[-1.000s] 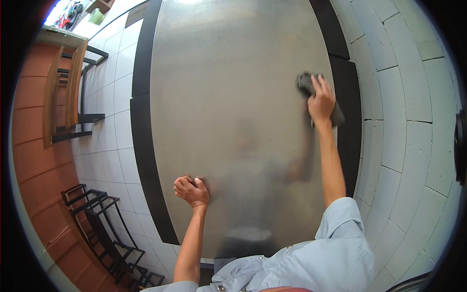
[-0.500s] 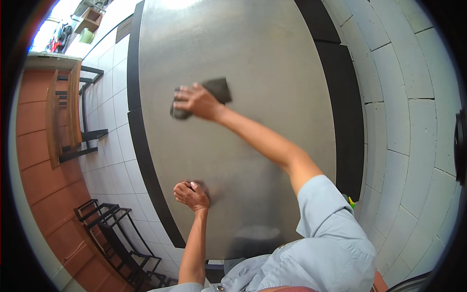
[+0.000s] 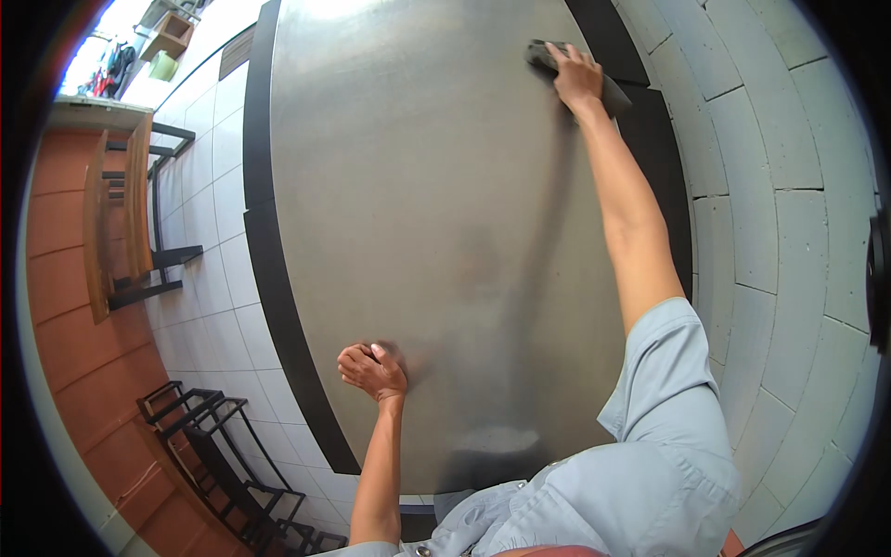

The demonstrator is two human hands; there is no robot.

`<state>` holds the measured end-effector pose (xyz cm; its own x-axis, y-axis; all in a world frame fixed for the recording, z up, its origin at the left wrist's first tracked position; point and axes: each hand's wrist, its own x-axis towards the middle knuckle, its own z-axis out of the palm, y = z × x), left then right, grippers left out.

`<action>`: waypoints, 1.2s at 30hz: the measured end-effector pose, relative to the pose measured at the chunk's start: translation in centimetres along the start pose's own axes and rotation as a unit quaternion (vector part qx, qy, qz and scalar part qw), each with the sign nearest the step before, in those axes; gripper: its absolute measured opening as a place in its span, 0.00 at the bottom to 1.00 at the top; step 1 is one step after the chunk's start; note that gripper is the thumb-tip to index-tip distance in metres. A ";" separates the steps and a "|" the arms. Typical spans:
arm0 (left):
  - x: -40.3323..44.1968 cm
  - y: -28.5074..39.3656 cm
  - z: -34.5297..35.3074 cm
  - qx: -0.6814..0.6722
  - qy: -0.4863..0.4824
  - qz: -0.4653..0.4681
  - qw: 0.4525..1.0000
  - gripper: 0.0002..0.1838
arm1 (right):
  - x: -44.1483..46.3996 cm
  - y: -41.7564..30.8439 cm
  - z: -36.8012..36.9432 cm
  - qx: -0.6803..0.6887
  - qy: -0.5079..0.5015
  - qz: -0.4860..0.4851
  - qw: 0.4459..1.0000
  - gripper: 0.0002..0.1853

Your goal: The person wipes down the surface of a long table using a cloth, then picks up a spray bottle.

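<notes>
At the far right of the metal tabletop (image 3: 418,186), my right hand (image 3: 579,78) presses down on a dark grey cloth (image 3: 613,97). Its fingers lie over the cloth's bunched left end, while the other end sticks out to the right by the table's edge. Nearer to me on the left, my left hand (image 3: 373,369) rests on the metal with its fingers curled in. Something dark shows between thumb and fingers; whether it is an object or shadow I cannot make out.
Black benches (image 3: 297,343) run along the table's left side, and another black bench (image 3: 664,176) along its right. White block wall (image 3: 780,232) stands at the right. Wooden furniture with dark legs (image 3: 139,204) and a black metal frame (image 3: 223,446) are at the left.
My right hand has swept the cloth from the left-middle of the tabletop to the far right edge. My left hand has stayed in nearly the same place.
</notes>
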<state>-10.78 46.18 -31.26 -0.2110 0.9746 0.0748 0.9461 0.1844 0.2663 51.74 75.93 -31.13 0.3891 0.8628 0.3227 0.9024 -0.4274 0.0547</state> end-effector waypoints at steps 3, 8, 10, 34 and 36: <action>0.0 0.1 -0.3 0.001 0.000 0.005 1.000 0.21 | -2.4 2.3 -1.8 -0.022 -0.041 0.031 0.998 0.35; 0.2 0.6 -0.9 -0.012 0.002 0.002 1.000 0.18 | -5.9 3.3 -4.0 -0.046 -0.076 0.103 0.991 0.35; 0.3 0.7 -1.2 -0.013 0.004 -0.001 1.000 0.18 | -7.5 3.5 -4.8 -0.036 -0.094 0.141 0.985 0.35; 0.7 0.4 -1.7 -0.027 -0.004 -0.014 1.000 0.16 | -5.4 -26.4 -4.2 0.148 -0.024 0.082 0.985 0.28; 0.6 0.5 -1.6 -0.026 -0.003 -0.014 1.000 0.16 | -7.0 -33.6 -5.2 0.147 0.005 -0.061 0.987 0.20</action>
<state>-10.83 46.70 -29.55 -0.2348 0.9701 0.0611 0.9260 0.2041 0.3176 17.77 82.88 -30.31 0.2733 0.9000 0.3395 0.9579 -0.2223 -0.1818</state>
